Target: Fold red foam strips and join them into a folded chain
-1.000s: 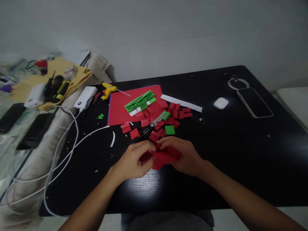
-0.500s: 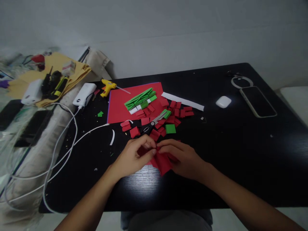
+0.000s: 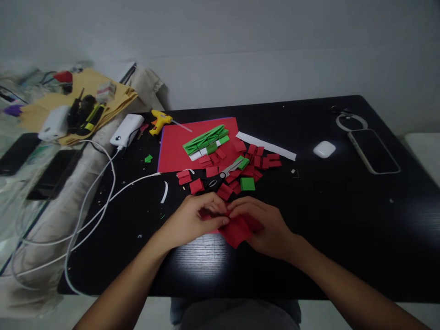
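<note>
Both hands meet low over the black table (image 3: 343, 220), pinching one piece of red paper (image 3: 237, 231) between them. My left hand (image 3: 192, 220) grips its left part with curled fingers. My right hand (image 3: 264, 224) pinches its top edge, thumb and forefinger pressed together. Just beyond the fingers lies a heap of small folded red pieces (image 3: 254, 162), a green piece (image 3: 247, 184) and scissors (image 3: 220, 176). Farther back a red sheet (image 3: 175, 149) carries folded green strips (image 3: 206, 139).
A white paper strip (image 3: 266, 145), an earbud case (image 3: 324, 149) and a phone (image 3: 373, 150) lie to the right. A yellow glue gun (image 3: 160, 120), a white power bank (image 3: 127, 129) and white cables (image 3: 92, 201) are on the left, beside a cluttered side surface (image 3: 79, 105).
The hands stayed together on the red paper and turned it, so its corner now points down towards me. The camera shifted a little; the table things look unmoved.
</note>
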A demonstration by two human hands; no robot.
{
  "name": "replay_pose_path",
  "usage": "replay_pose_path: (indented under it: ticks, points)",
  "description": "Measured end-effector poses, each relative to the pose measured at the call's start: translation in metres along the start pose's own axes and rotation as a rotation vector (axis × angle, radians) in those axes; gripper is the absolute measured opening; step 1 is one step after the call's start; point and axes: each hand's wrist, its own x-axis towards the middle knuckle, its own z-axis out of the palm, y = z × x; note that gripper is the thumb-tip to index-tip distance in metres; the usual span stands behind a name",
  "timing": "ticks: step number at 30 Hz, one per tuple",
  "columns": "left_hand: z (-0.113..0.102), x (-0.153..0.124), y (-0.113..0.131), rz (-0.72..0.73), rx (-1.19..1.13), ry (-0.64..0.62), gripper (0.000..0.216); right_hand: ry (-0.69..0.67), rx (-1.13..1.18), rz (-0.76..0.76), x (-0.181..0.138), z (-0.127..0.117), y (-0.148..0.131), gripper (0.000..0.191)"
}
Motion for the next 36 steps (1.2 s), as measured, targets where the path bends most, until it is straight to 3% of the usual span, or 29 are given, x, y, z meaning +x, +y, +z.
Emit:
replay_pose_path:
  ticks: [12, 29, 36]
  points:
    - [0.003, 0.0, 0.0, 0.11, 0.122, 0.082, 0.008, -0.008, 0.007, 0.05, 0.0, 0.0, 0.001, 0.032]
    - [0.0, -0.001, 0.003, 0.218, 0.239, 0.058, 0.009, 0.005, 0.022, 0.084, 0.003, -0.003, -0.002, 0.03]
    - [-0.001, -0.001, 0.003, 0.194, 0.25, 0.008, 0.008, -0.108, 0.161, 0.145, 0.007, -0.015, -0.001, 0.034]
